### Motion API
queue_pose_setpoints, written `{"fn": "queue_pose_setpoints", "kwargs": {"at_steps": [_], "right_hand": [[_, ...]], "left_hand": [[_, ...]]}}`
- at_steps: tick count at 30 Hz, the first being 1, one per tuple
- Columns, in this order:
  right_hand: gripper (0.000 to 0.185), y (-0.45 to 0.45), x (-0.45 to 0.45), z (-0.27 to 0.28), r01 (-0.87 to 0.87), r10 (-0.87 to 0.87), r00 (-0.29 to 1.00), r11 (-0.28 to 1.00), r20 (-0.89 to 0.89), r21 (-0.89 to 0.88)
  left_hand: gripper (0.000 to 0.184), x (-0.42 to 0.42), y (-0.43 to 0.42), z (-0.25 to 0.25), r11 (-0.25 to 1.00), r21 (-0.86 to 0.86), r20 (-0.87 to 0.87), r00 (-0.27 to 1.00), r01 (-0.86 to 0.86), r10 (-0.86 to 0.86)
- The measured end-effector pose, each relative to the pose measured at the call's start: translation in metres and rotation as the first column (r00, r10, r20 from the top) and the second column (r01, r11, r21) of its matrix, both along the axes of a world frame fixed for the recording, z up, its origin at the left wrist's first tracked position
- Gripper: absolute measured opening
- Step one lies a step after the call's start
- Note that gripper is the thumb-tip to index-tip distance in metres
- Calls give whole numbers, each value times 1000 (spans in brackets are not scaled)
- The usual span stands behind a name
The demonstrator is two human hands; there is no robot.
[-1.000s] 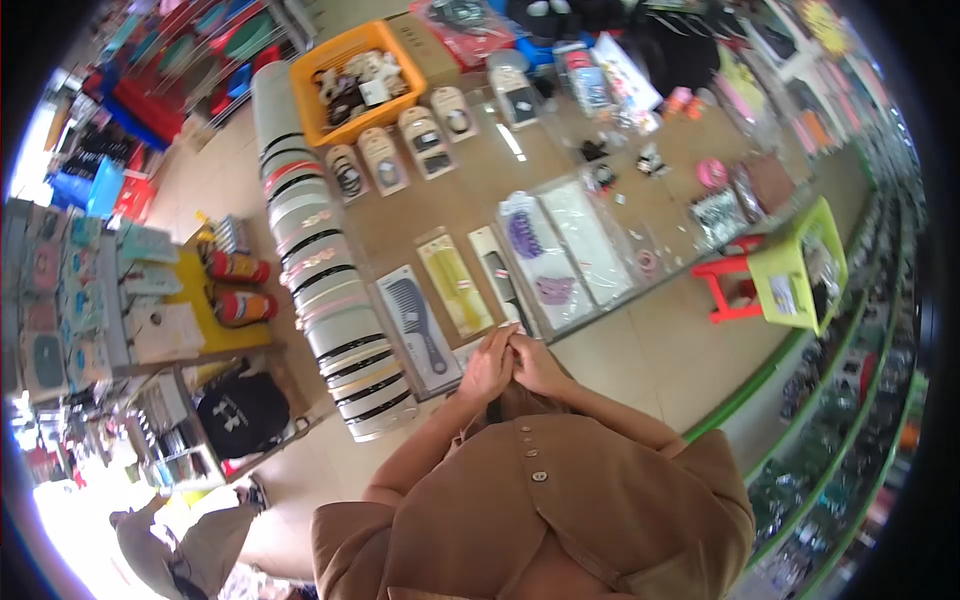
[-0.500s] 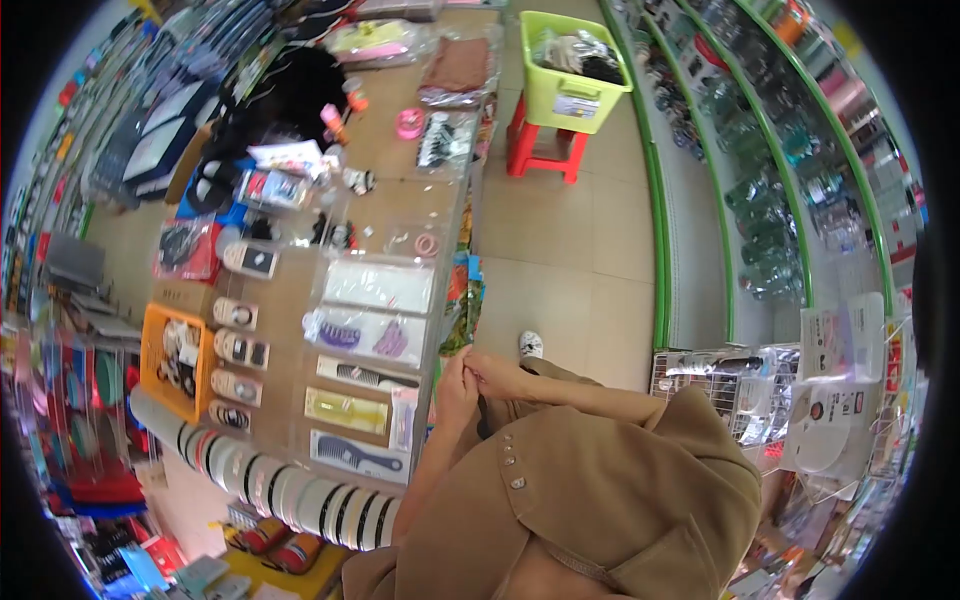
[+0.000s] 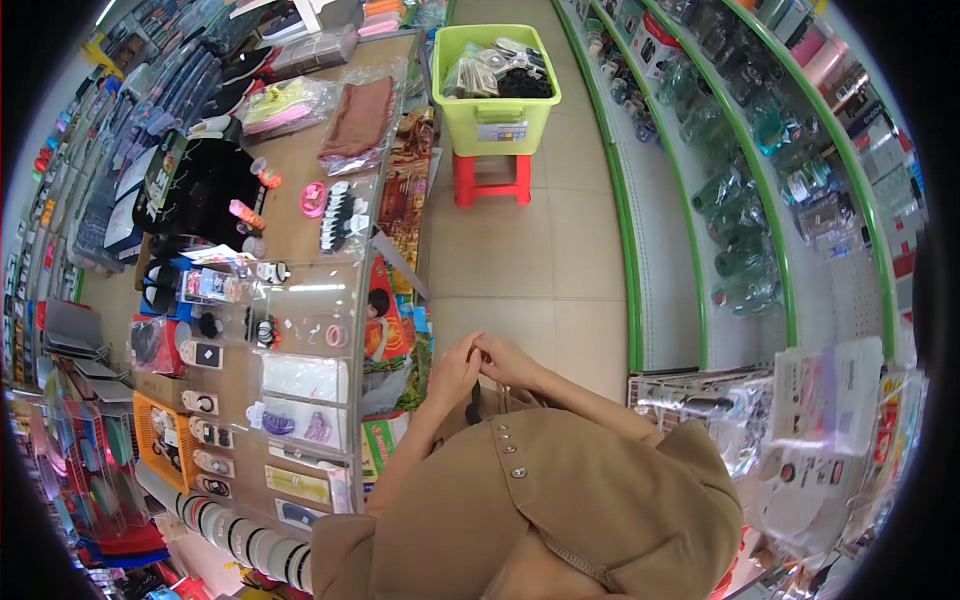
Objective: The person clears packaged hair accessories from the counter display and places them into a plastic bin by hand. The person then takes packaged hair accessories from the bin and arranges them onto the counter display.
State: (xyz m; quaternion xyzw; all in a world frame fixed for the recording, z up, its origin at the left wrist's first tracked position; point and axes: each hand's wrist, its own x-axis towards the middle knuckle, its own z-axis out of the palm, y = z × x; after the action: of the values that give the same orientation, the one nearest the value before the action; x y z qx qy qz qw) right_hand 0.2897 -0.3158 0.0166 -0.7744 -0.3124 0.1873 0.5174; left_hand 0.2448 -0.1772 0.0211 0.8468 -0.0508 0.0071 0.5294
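My left hand (image 3: 456,370) and my right hand (image 3: 507,362) meet in front of my body, beside the right edge of the table. Their fingers are bent and pressed together at the tips. Whatever they may hold between them is hidden or too small to make out. A small dark strip (image 3: 474,408) shows just below the hands, against brown cloth; I cannot tell what it is. Left of my hands, the table (image 3: 290,215) bears packaged hair combs, a purple hair clip (image 3: 318,428) in a pack, a pink roll (image 3: 314,199) and carded hair ties (image 3: 208,354).
A lime-green bin (image 3: 495,125) filled with small goods stands on a red stool (image 3: 492,184) ahead in the aisle. Green-edged shelves (image 3: 628,230) with glass jars (image 3: 745,250) line the right. An orange basket (image 3: 165,445) sits at the table's left side.
The view has swung to the right and levelled, so the table and bin sit further left. My hands stay together, fingers still touching, slightly shifted against each other.
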Motion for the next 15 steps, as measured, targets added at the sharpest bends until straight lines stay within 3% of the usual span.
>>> {"fn": "queue_pose_setpoints", "kwargs": {"at_steps": [4, 10, 14, 15], "right_hand": [[17, -40, 48, 13, 71, -73, 994, 997, -82, -29], [17, -62, 104, -7, 209, -203, 963, 978, -178, 16], [18, -66, 160, -15, 263, -259, 944, 965, -204, -8], [19, -67, 177, -16, 291, -291, 935, 956, -204, -32]], "left_hand": [[30, 56, -32, 2, 997, 18, 37, 996, 79, -80], [30, 136, -45, -3, 970, 59, -66, 970, 237, -233], [31, 203, -44, -16, 971, -9, -148, 960, 241, -240], [33, 223, -43, -20, 963, 24, -69, 962, 268, -266]]}}
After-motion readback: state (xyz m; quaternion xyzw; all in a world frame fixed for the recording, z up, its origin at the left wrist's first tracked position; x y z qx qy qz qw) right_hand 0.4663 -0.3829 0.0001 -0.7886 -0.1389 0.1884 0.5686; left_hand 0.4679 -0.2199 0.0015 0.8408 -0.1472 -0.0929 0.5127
